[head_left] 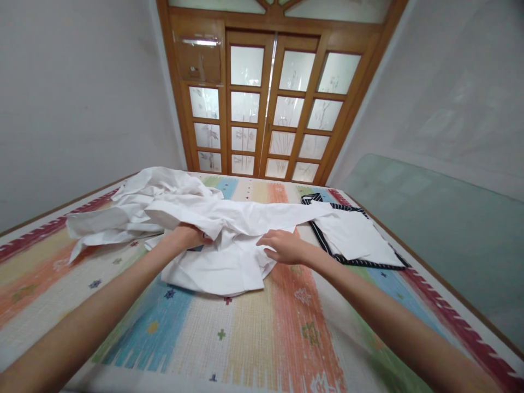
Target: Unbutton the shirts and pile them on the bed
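Note:
A crumpled white shirt point(229, 262) lies in the middle of a colourful striped mat point(254, 338). My left hand point(188, 236) is closed, gripping a fold of this shirt from underneath a flap of cloth. My right hand point(282, 246) rests on the shirt's right edge, fingers curled and pinching the fabric. A long white sleeve or panel point(262, 212) stretches across above both hands towards the right.
A heap of more white cloth point(135, 204) lies at the back left. A folded white garment with dark striped trim point(356, 234) sits at the right. Wooden glazed doors point(270, 98) stand behind; a greenish glass panel point(429, 218) leans on the right wall.

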### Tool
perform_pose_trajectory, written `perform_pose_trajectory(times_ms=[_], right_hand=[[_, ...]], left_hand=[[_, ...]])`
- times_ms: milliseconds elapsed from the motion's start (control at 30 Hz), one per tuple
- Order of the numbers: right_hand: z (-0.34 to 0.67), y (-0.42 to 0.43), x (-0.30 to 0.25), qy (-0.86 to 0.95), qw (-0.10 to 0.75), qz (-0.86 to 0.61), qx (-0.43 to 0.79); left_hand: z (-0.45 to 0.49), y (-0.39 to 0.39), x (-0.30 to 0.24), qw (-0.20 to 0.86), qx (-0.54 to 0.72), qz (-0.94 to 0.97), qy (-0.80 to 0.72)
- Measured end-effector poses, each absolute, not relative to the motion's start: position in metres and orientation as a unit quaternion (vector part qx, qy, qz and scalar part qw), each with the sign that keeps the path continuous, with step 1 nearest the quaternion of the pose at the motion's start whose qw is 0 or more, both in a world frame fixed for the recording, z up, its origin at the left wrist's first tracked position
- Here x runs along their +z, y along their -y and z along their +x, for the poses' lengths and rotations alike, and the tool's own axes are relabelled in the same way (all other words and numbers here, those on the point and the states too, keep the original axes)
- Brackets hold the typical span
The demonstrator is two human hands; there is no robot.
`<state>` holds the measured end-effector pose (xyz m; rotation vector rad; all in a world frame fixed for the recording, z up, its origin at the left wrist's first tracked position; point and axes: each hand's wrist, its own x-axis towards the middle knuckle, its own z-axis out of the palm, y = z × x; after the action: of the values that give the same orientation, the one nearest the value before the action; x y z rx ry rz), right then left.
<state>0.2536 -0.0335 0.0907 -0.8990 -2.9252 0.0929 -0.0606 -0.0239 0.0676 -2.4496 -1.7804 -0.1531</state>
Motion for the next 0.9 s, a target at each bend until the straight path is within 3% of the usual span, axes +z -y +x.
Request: perform_pose_trajectory(times_ms=[267, 400, 567, 700, 800, 900], right_hand=[[0.205, 0.047, 0.086, 0.961, 0.094, -0.258, 0.014], [0.197, 0.040, 0.087, 0.938, 0.195, -0.286, 0.013], [0.197, 0.037, 0.101, 0.871, 0.387, -0.296, 0.055], [0.207, 0.037, 0.122, 0.799, 0.502, -0.316, 0.094], [0.220, 0.033, 0.132, 0.793, 0.501, -0.329, 0.106], [0.231, 0.024, 0.130, 0.808, 0.454, -0.359, 0.112]], left_hand=[[-0.033, 0.026, 0.088, 0.027, -0.183, -0.816, 0.548], [-0.014, 0.034, 0.115, -0.028, -0.303, -0.802, 0.515], [0.015, 0.041, 0.143, -0.293, -0.487, -0.661, 0.490], [0.036, 0.049, 0.153, -0.518, -0.531, -0.541, 0.397], [0.046, 0.054, 0.153, -0.595, -0.504, -0.531, 0.332], [0.053, 0.053, 0.142, -0.577, -0.485, -0.561, 0.341]])
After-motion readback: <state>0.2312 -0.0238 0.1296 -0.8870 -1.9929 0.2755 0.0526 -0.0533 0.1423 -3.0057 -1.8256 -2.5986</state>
